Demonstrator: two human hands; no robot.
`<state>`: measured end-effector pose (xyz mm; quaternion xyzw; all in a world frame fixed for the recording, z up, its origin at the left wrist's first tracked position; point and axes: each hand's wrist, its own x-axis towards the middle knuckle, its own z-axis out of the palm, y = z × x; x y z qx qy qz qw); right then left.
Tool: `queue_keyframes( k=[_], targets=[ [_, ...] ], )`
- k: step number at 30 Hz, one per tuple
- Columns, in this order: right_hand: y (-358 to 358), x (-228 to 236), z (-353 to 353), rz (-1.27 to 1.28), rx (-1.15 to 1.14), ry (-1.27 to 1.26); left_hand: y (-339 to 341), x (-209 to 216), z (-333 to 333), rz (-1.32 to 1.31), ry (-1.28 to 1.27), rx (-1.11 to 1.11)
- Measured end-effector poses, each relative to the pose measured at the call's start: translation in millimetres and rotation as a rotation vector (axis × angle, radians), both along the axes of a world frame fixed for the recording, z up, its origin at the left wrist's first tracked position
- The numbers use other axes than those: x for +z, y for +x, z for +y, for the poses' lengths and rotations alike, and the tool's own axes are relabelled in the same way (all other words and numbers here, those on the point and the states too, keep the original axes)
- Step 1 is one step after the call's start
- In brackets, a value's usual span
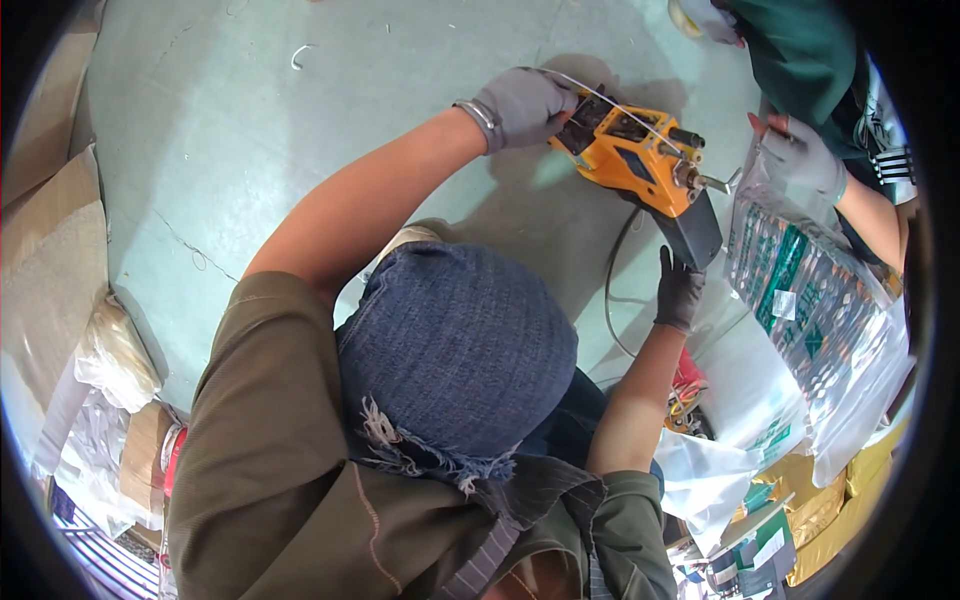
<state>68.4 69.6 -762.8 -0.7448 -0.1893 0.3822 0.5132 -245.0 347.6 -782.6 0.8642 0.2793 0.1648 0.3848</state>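
An orange and black handheld power tool (640,150) is held over the floor, tilted down to the right. A thin white strip runs along its upper side, and metal and black knobs stick out at its right end. My left hand (525,107), in a grey glove, is closed around the tool's left end; its fingertips are partly hidden. The gloved fingers of my right hand (680,293) are up against the black block (688,235) at the tool's lower end, holding it from below. My denim-covered knee (460,340) is between my arms.
Another person's gloved hand (808,158) is at a clear plastic bag (800,300) of packed rows on the right. A grey cable (608,290) curves on the floor (240,120). Cardboard (50,230) and plastic wrap (115,355) lie left; yellow packages (815,505) lie lower right.
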Motion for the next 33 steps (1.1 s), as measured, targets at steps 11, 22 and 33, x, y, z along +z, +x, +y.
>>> queue_keyframes(
  k=[11,22,33],
  targets=[
    [1.6,0.7,0.6,0.019,0.029,0.020,1.4,-4.2,1.3,-0.033,-0.019,0.037],
    [-0.2,8.1,3.8,0.147,-0.074,0.040,0.6,-1.4,1.6,-0.034,-0.053,0.005],
    [4.6,4.6,1.9,0.204,-0.093,0.053,2.7,-2.0,0.4,0.005,-0.036,-0.007]
  ],
)
